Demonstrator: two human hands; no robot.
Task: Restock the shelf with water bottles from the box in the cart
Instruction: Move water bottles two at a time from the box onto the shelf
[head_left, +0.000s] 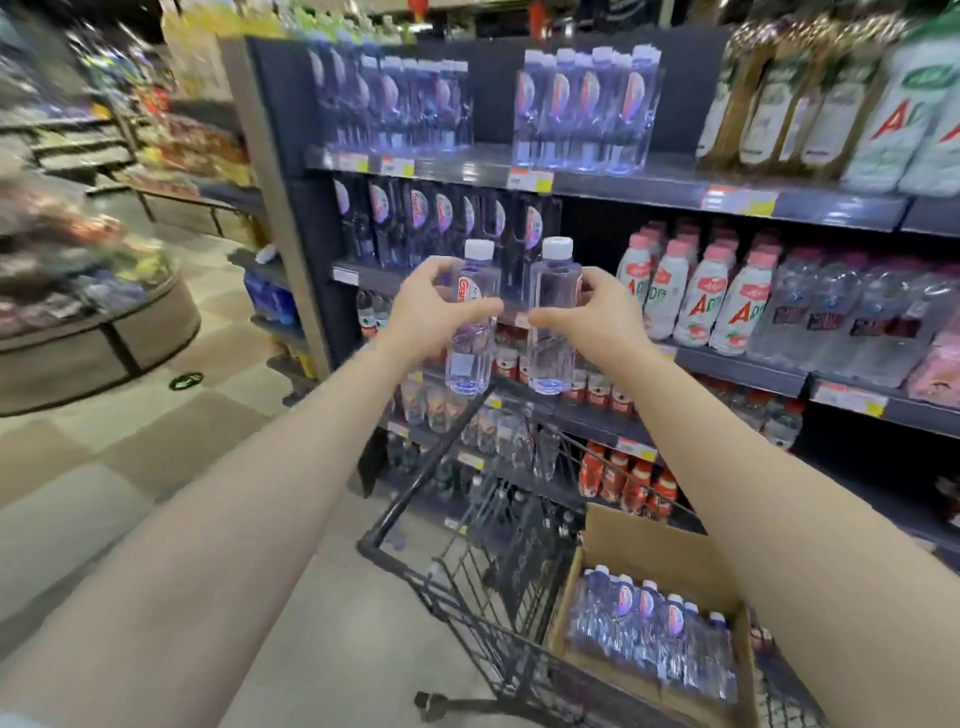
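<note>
My left hand (434, 309) grips a clear water bottle (470, 358) with a white cap, held upright in the air. My right hand (597, 312) grips a second clear bottle (553, 332) beside it, also upright. Both bottles hover in front of the second shelf (358, 275), which carries a row of the same bottles (415, 223) and has a dark gap to their right. Down at the lower right, the cardboard box (649, 545) sits in the black wire cart (467, 566) and holds several wrapped bottles (660, 629).
The top shelf (623, 179) carries more clear bottles. White-and-pink drink bottles (696, 296) and wrapped packs (841, 312) stand to the right of the gap. Lower shelves hold red-capped bottles (623, 478). A round produce stand (93, 322) is at the left across open floor.
</note>
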